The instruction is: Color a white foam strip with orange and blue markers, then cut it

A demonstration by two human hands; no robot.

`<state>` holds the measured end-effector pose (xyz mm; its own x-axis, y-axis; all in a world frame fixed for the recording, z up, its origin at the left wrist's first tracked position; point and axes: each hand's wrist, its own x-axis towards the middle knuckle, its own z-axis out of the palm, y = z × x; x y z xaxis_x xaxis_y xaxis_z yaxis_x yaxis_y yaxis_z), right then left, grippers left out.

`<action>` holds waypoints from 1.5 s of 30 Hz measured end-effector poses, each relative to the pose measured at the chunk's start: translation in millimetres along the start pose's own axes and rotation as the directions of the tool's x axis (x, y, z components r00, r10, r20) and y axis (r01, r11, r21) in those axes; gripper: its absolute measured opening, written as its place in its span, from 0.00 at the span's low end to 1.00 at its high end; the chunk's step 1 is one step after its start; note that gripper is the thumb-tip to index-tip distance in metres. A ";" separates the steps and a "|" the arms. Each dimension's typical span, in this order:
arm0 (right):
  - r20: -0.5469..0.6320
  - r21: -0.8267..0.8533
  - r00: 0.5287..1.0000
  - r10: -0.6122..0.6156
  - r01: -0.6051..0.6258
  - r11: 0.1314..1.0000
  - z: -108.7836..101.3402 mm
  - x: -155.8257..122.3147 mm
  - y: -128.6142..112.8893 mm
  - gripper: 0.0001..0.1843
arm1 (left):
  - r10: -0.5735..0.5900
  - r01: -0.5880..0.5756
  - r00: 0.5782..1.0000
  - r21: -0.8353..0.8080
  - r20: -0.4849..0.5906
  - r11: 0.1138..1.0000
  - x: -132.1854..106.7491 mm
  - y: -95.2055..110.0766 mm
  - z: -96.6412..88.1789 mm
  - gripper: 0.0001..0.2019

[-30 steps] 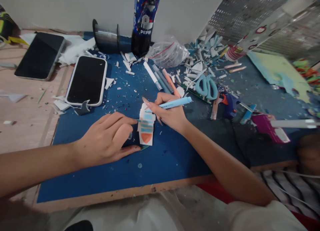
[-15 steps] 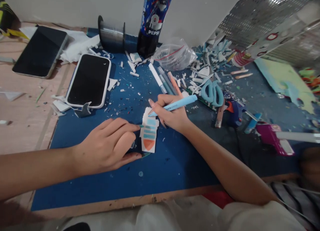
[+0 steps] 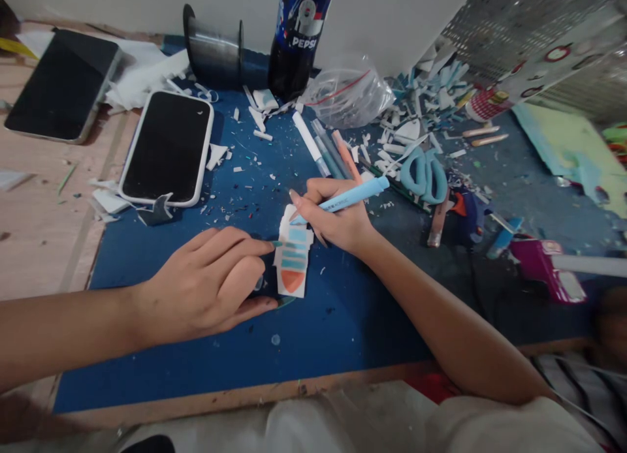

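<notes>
Clamping marker (image 3: 355, 194) in fingers of right hand (image 3: 343, 218), tip at far end of card (image 3: 295, 250). Left hand (image 3: 200, 286): thumb and index apart, index touching card's left edge. Card's nearer bench (image 3: 313, 348) front edge than back.

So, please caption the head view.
Right hand holds light-blue marker at flat, striped white piece; left hand touches its edge.

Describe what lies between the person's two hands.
A small white piece coloured blue and orange lies between the left hand and the right hand, with the light-blue marker reaching its far part; the head view shows this.
</notes>
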<state>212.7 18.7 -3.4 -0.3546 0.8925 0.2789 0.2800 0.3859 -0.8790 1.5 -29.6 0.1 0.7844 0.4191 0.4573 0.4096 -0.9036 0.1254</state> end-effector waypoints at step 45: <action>-0.350 0.139 0.933 0.085 -0.037 0.990 -13.9 -12.7 7.8 0.16 | -0.378 0.378 0.926 0.003 0.000 0.926 15.1 8.4 15.8 0.18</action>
<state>231.8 13.6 -8.5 0.0047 0.9470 0.3211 0.1659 0.3159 -0.9342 24.2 -29.5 -5.9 0.5711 0.7296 0.3762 0.6771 -0.6778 0.2866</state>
